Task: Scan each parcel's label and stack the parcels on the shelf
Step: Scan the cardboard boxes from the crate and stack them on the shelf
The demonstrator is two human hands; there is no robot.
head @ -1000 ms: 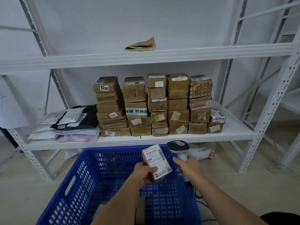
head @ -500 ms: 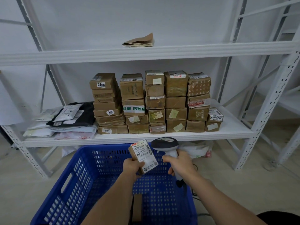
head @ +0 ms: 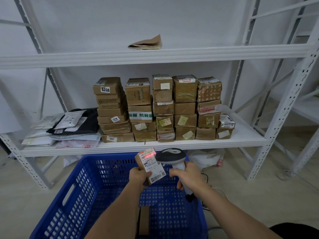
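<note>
My left hand (head: pixel 139 175) grips a small brown parcel (head: pixel 150 165) by its lower end, white label facing up. A red scan line glows across the top of that label. My right hand (head: pixel 187 175) holds the grey-and-white barcode scanner (head: pixel 171 156) by its handle, head right beside the parcel's upper corner. Both are above the blue plastic crate (head: pixel 89 192). One more brown parcel (head: pixel 144 219) lies at the crate's bottom, partly hidden by my left forearm. Stacks of brown parcels (head: pixel 162 109) fill the middle of the white shelf (head: pixel 241 138).
Flat mailer bags (head: pixel 65 128) are piled on the shelf's left end. A folded brown paper bag (head: pixel 146 43) lies on the upper shelf. A white plastic bag (head: pixel 205 157) sits on the floor under the shelf. The scanner's cable (head: pixel 205 180) trails right of the crate.
Both hands rose slightly and drew closer together. The scanner head came up next to the parcel's label, and a red scan line now shows on it.
</note>
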